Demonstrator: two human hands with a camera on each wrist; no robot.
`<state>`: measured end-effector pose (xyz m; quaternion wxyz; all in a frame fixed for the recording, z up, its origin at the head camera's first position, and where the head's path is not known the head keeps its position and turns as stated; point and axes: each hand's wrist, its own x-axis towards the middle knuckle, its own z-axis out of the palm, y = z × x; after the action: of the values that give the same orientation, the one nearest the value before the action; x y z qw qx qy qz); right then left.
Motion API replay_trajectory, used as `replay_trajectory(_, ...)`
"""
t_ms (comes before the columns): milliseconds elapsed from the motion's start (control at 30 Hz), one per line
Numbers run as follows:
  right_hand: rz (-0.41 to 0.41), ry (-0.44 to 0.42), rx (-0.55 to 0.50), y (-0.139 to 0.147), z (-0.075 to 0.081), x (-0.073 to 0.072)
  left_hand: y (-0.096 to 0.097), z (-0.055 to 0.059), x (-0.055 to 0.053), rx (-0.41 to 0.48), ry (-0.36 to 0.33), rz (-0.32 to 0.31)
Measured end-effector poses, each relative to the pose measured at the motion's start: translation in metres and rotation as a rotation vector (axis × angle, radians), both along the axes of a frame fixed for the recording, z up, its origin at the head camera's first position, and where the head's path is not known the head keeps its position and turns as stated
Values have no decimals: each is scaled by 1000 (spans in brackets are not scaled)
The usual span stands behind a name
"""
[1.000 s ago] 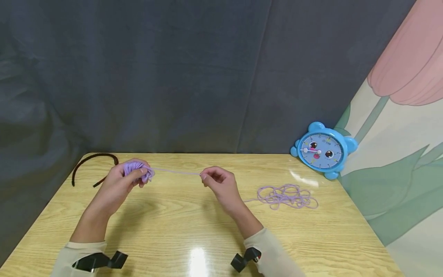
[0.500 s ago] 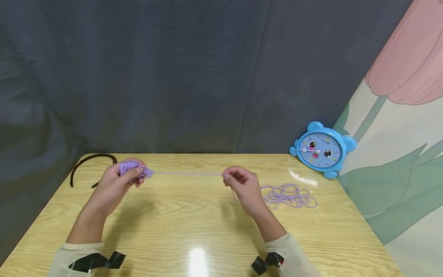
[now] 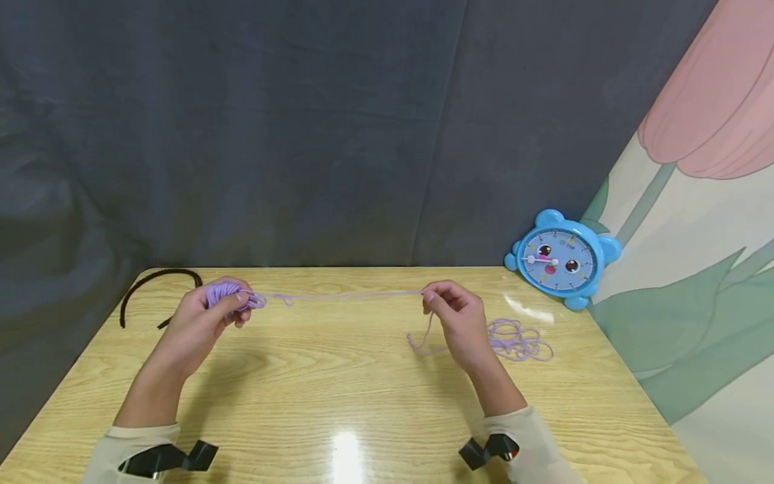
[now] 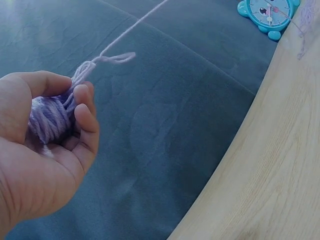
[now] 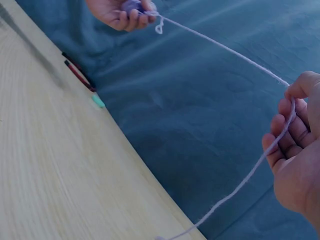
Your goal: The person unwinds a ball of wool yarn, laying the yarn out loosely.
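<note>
My left hand (image 3: 202,326) grips a wound bundle of purple yarn (image 4: 50,119), thumb over it and fingers curled beneath. A small loop (image 4: 120,58) sticks out where the strand leaves the bundle. From there a single strand of yarn (image 5: 220,46) stretches across to my right hand (image 3: 457,323), which pinches it between thumb and forefinger. Below the pinch the yarn hangs slack past the right palm and down to the table. Behind the right wrist lies a loose tangle of the same purple yarn (image 3: 519,341), partly hidden by the hand.
A dark brown curved cord (image 3: 130,290) lies at the table's back left, partly behind the left hand. At the back right a blue bear-shaped clock (image 3: 559,262) leans by the wall. A dark curtain (image 3: 302,134) hangs along the back edge of the wooden table (image 3: 338,363).
My right hand has moved right, lengthening the strand between the hands. A small loop now shows beside the bundle, and slack yarn hangs under the right hand. The left hand has barely moved.
</note>
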<state>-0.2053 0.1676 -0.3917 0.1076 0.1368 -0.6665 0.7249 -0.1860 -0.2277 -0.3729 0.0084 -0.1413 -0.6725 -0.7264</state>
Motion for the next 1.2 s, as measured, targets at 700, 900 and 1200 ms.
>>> replay_trajectory(700, -120, 3, -278, 39, 13, -12, -2, 2, 0, -8, 27, 3)
replay_trajectory(900, -132, 32, -384, 53, 16, -15, -3, 1, 1, 3, 33, -6)
replay_trajectory(1200, -182, 43, -467, 65, 19, -18, -2, 2, 2, 17, 35, -12)
